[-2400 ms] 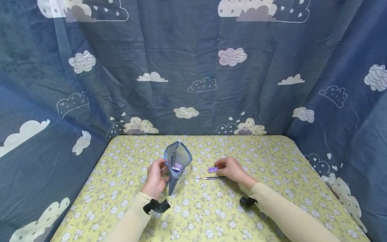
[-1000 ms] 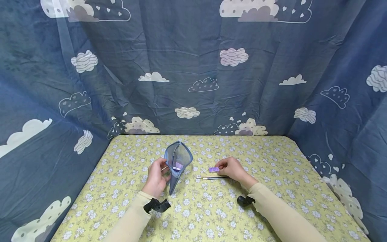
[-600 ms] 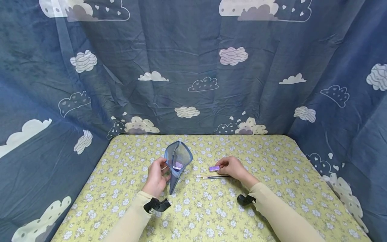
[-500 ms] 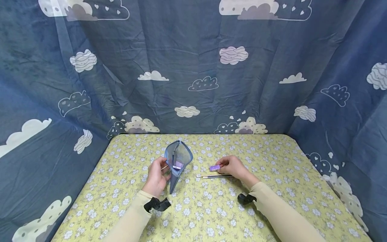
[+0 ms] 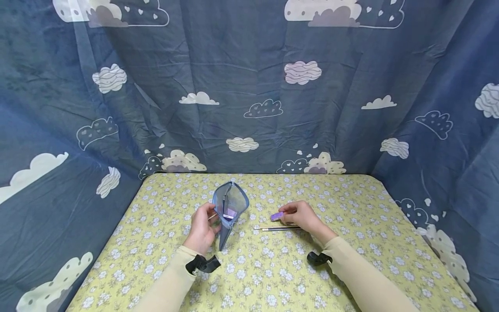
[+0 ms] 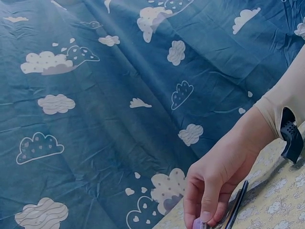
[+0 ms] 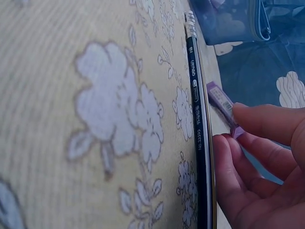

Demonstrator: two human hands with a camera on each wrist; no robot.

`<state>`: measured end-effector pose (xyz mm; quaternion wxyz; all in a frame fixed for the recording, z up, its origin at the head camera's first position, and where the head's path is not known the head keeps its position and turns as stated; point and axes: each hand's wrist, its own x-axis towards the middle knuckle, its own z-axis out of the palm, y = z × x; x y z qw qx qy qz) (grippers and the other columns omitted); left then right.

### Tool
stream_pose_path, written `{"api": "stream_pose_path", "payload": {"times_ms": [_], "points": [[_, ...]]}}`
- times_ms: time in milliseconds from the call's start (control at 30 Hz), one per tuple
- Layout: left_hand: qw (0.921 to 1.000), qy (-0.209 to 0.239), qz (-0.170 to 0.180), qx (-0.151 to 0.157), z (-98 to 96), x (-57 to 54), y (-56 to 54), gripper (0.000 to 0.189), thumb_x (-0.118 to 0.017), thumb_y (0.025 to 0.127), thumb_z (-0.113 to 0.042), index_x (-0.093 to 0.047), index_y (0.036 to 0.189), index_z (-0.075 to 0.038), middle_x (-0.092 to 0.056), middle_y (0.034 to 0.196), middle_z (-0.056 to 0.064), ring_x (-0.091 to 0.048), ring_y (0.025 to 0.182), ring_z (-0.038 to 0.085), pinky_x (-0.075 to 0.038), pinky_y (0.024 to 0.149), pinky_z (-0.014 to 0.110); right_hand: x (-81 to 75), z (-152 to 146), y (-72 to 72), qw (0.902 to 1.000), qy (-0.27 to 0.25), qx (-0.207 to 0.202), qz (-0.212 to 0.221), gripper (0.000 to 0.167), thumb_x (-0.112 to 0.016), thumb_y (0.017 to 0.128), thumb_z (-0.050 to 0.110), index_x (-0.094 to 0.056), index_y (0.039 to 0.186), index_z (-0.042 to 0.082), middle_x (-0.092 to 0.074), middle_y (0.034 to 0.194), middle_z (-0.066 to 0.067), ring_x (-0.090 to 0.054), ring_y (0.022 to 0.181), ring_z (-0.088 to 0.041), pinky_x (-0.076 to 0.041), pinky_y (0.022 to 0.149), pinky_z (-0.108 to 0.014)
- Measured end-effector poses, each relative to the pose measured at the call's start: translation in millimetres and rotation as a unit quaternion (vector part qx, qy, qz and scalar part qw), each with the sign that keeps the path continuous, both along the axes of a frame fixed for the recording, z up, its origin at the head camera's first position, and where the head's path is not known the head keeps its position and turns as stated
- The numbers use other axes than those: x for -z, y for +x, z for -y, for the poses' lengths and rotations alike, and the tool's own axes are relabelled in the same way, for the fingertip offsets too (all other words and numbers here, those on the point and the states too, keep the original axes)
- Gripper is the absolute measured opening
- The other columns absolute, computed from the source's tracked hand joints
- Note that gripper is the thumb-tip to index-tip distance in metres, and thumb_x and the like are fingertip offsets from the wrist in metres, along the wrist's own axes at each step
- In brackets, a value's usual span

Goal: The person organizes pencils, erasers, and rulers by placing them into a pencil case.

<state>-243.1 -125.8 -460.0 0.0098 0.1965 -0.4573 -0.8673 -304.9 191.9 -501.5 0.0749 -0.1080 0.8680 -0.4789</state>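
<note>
Head view: my right hand (image 5: 302, 216) is pinching the purple eraser (image 5: 277, 216) beside the pencils (image 5: 278, 229), now tilting it more, so probably lifting it; my left hand (image 5: 201, 229) is gripping the blue pouch (image 5: 237, 200)

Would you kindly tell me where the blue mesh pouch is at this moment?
In the head view, the blue mesh pouch is left of the dark pencil, held by the left hand.

- Pouch (image 5: 238, 200): lower frame, left of centre.
- Small item (image 5: 229, 214): inside pouch.
- Eraser (image 5: 277, 216): right of pouch, behind pencils (image 5: 278, 229).
- Pencils: on table (image 5: 241, 286), right of centre.
- Curtain (image 5: 226, 123): behind table.
</note>
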Motion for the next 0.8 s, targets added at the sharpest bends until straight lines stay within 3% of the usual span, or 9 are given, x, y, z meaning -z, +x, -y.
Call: {"api": "stream_pose_path", "payload": {"times_ms": [367,800], "points": [[1.0,-0.001,0.001,0.008,3.1,0.9,-1.6,0.017,-0.057,0.091,-0.012,-0.056,0.075,-0.013,-0.061,0.091,0.007,-0.06,0.093,0.025,-0.042,0.082,0.046,-0.4,6.7,2.3,0.9989,-0.035,0.029,0.007,0.031,-0.076,0.085,0.002,-0.073,0.115,0.0,-0.07,0.101,-0.012,-0.067,0.085,-0.02,-0.057,0.074,-0.037],[1.0,0.0,0.001,0.008,2.8,1.4,-2.5,0.014,-0.056,0.091,-0.012,-0.056,0.077,-0.013,-0.061,0.094,0.007,-0.059,0.091,0.024,-0.041,0.084,0.047,-4.3,6.8,5.3,0.9978,-0.055,0.033,0.012,0.03,-0.076,0.086,0.003,-0.072,0.115,-0.001,-0.068,0.109,-0.014,-0.068,0.087,-0.02,-0.058,0.076,-0.04]]}}
